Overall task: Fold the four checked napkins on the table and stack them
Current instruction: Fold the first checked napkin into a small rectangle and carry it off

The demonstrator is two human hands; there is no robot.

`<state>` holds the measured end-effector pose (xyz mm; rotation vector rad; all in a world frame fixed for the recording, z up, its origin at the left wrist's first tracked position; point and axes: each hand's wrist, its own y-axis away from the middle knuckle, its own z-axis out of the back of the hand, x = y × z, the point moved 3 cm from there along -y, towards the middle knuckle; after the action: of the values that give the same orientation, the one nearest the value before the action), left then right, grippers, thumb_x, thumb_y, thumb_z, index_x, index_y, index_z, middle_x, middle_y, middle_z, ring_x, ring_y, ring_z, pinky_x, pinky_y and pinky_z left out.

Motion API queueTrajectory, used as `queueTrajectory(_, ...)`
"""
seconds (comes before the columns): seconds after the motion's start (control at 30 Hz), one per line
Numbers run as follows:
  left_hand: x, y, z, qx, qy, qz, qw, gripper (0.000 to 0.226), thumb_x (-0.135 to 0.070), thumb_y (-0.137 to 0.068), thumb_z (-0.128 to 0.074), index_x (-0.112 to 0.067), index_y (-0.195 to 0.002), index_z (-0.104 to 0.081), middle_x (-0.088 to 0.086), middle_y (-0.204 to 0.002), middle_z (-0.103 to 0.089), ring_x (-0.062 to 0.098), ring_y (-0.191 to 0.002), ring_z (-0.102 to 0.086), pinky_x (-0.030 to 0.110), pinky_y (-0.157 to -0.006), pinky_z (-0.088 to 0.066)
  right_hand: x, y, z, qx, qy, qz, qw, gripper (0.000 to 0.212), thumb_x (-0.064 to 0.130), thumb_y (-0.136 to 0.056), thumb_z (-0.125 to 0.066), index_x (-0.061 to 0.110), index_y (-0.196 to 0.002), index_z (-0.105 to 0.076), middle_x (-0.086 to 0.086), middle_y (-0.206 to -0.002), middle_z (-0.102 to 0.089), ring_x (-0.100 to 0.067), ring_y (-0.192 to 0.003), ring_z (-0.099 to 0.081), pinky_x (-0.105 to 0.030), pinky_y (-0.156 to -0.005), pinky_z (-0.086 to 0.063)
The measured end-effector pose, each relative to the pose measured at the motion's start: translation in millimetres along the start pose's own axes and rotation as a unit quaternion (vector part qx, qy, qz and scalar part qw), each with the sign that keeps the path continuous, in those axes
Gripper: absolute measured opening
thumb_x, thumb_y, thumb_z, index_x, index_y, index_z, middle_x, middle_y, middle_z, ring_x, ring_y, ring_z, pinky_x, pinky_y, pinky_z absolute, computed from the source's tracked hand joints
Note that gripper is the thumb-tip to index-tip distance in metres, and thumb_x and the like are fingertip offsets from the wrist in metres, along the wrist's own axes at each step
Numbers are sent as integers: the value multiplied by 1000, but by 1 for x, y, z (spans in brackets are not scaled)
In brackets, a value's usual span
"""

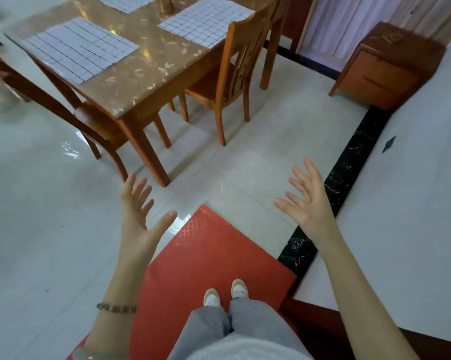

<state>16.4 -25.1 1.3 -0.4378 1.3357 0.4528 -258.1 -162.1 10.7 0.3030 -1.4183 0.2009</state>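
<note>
- The table (141,71) stands at the top left of the view, well apart from both hands; its top is glossy brown with a pale leaf pattern.
- A first napkin (80,49), white with dark checks, lies flat and unfolded near the left edge of the table.
- A second napkin (127,2) lies at the far edge and is cut by the top of the view, so only a part shows.
- Just beside it stands a brass-coloured object (165,5); it may be a vase, but only its base is visible.
- A third napkin (206,20) lies flat near the right edge of the table, next to the back of a wooden chair (229,74).
- The left hand (138,211) is held over the floor, palm turned up, fingers spread wide and holding nothing; a bead bracelet (116,307) is on the wrist.
- A red mat (206,255) lies on the pale tiles, and the person's two shoes (225,292) stand on it.
- The right hand (307,198) is also empty, fingers apart, above the black tile strip (349,175).
- A wooden cabinet (388,66) stands at the far right.
</note>
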Motion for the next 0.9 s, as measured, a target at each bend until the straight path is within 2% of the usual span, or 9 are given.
queueTrajectory(0.27,3,-8,-21,56,-20,-18,998,94,-50,-70,-70,-40,-147,-18,-5,-152,-33,7,-136,-38,35,-111,-35,-7,7,11,-42,-12,1,999,91,7,-77,-75,42,-142,-21,4,-147,-35,-7,-132,-40,-34,-106,-40)
queueTrajectory(0.53,-14,-50,-55,102,-14,-39,994,97,-47,-70,-71,-34,-150,-16,-12,-150,-33,-4,-132,-39,29,-109,-35,-7,-11,37,-95,-17,8,995,90,11,-78,-75,41,-143,-21,3,-149,-34,-9,-132,-39,-29,-103,-40)
queueTrajectory(0.63,-21,-77,-81,120,-15,-43,992,98,-48,-70,-70,-33,-150,-16,-11,-150,-32,-4,-132,-38,29,-109,-34,-8,-34,54,-114,-15,4,993,91,11,-78,-76,37,-146,-21,2,-149,-34,-10,-132,-40,-32,-105,-40)
queueTrajectory(0.9,-27,-178,-174,143,-7,-54,988,93,-47,-71,-70,-39,-147,-17,-12,-150,-31,0,-135,-36,38,-112,-34,-13,-148,116,-140,-23,3,990,88,10,-78,-75,40,-143,-22,3,-148,-35,-8,-131,-40,-29,-105,-40)
